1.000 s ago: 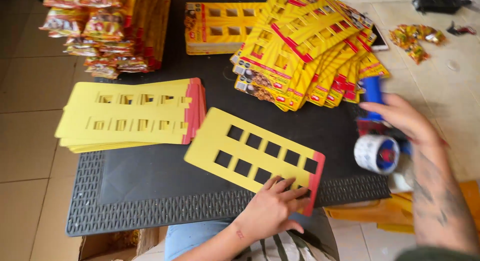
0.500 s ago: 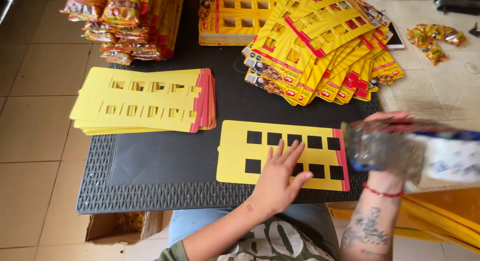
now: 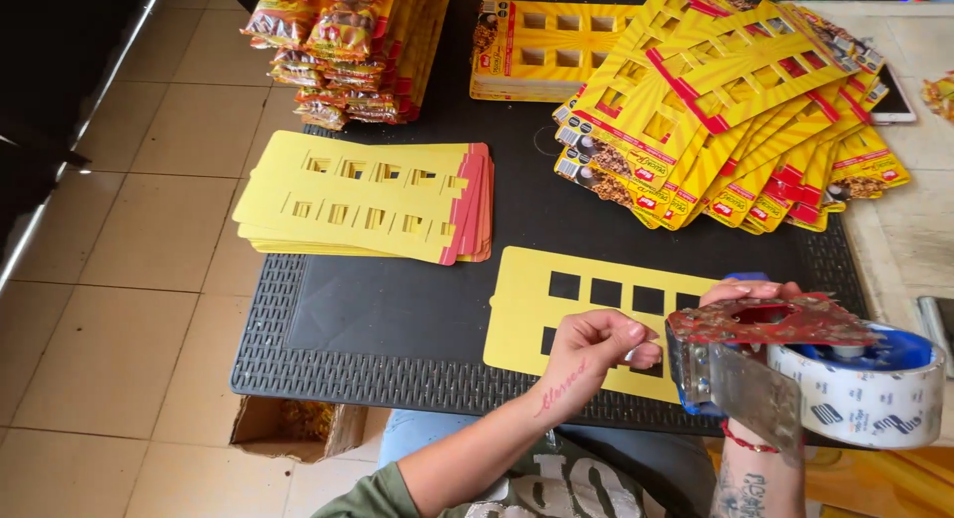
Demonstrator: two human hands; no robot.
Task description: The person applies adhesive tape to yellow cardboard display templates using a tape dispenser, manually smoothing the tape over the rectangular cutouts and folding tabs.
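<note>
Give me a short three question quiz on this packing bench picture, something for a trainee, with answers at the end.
1. True or false: the right hand holds a tape dispenser.
2. What does the left hand rest on: A) snack packets, B) the single yellow card, C) a phone?
3. What surface lies under the cards?

Key: 1 true. 2 B. 3 a black ribbed mat.

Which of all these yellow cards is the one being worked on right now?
Start at the black ribbed mat and go to its near edge. A single yellow card with square cut-outs lies flat there, under the left hand, beside the tape dispenser in the right hand. It alone lies singly; the others sit in stacks.
</note>
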